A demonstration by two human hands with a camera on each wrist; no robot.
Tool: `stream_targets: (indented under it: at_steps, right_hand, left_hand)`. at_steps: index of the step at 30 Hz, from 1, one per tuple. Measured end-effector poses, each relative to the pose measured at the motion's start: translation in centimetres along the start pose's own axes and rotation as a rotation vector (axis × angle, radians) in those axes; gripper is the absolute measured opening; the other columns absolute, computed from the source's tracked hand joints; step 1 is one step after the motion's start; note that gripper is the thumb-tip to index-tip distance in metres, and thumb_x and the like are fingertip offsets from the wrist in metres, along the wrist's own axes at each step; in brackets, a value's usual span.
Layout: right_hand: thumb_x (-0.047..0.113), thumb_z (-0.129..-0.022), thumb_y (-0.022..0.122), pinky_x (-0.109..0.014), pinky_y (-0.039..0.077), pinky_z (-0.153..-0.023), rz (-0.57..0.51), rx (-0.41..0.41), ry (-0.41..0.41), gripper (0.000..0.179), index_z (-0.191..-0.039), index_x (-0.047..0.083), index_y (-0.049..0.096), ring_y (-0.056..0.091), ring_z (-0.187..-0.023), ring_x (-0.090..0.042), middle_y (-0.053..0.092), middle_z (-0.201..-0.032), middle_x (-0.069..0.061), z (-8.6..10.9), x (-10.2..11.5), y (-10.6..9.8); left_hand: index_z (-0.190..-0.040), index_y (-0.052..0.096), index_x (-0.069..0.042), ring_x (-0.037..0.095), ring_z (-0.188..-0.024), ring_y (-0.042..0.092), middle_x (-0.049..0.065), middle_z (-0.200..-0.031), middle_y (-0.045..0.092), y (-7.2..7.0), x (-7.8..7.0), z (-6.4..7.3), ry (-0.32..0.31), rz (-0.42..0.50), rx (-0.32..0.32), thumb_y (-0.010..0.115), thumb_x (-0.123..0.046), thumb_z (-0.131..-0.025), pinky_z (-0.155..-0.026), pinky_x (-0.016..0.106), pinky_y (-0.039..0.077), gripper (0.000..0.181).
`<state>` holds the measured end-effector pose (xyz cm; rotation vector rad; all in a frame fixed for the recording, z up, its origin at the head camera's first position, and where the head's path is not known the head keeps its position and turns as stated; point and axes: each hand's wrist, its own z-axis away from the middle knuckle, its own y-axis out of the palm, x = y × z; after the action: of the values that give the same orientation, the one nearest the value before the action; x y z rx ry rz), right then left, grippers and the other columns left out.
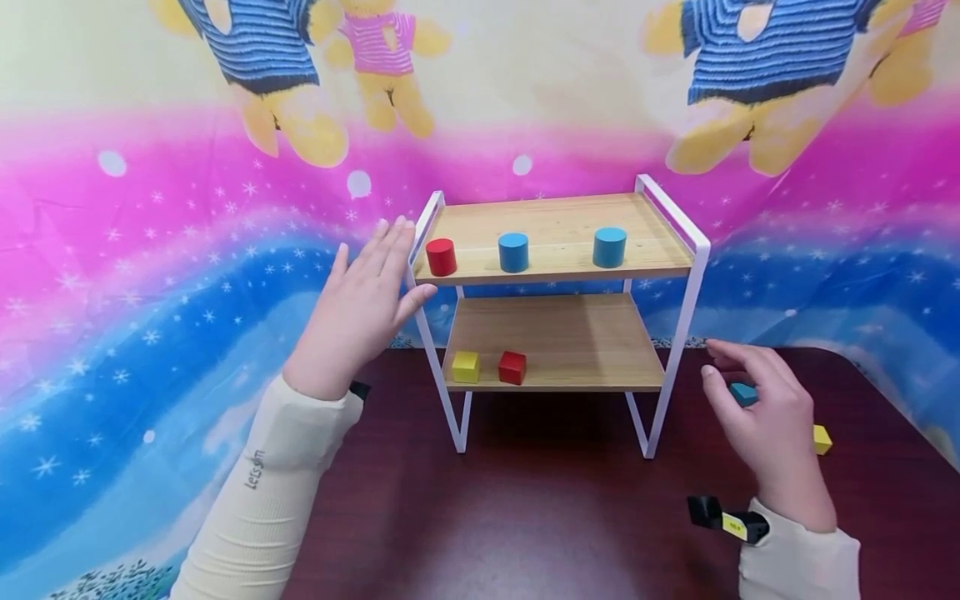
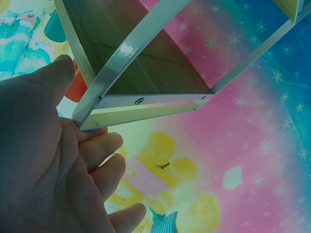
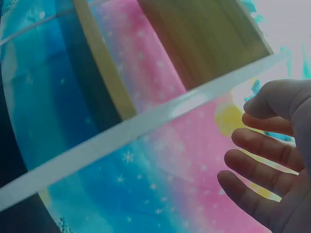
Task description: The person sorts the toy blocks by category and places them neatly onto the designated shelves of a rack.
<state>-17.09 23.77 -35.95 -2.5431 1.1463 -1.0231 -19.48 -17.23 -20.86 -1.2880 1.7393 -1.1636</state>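
Note:
My left hand [image 1: 356, 304] is at the upper left side of a small two-tier shelf [image 1: 555, 275], fingers extended. In the left wrist view its fingers [image 2: 104, 148] lie at the white frame corner [image 2: 87, 116]; whether they touch it I cannot tell. Nearest to it on the top board stands a red cylinder [image 1: 441, 257], then two blue cylinders, one in the middle [image 1: 513, 252] and one to the right [image 1: 609, 247]. To the right of the shelf, my right hand [image 1: 772, 425] hovers with loosely bent fingers, holding nothing. A teal block [image 1: 743, 394] is partly hidden behind it.
On the lower board sit a yellow cube [image 1: 466, 367] and a red cube [image 1: 512, 367]. Another yellow block [image 1: 822, 439] lies on the dark table [image 1: 517, 517] beyond my right hand. A patterned cloth [image 1: 187, 250] hangs behind the shelf.

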Motion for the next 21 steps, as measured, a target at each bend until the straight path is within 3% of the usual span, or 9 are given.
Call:
stream_targets:
  at_steps: [13,21]
  right_hand:
    - [0.012,-0.096,0.069,0.001,0.031,-0.079,0.097,-0.01,0.193,0.037,-0.132,0.01,0.068,0.042,-0.097,0.023,0.065,-0.121,-0.011,0.5,-2.6,-1.8]
    - [0.02,-0.098,0.066,-0.003,0.03,-0.073,0.171,0.036,0.333,0.039,-0.135,0.009,0.065,0.034,-0.096,0.023,0.061,-0.128,-0.017,0.8,-5.2,-3.1]
  left_hand:
    - [-0.165,0.007,-0.015,0.026,-0.157,0.007,0.008,-0.169,0.015,0.3,0.0,0.0,0.0,-0.009,-0.017,0.055,-0.05,-0.101,-0.122,0.062,0.004,0.087]
    - [-0.165,0.008,-0.016,0.027,-0.156,0.009,0.01,-0.169,0.018,0.5,-0.1,0.0,-0.013,-0.013,-0.025,0.057,-0.048,-0.101,-0.122,0.063,0.006,0.087]
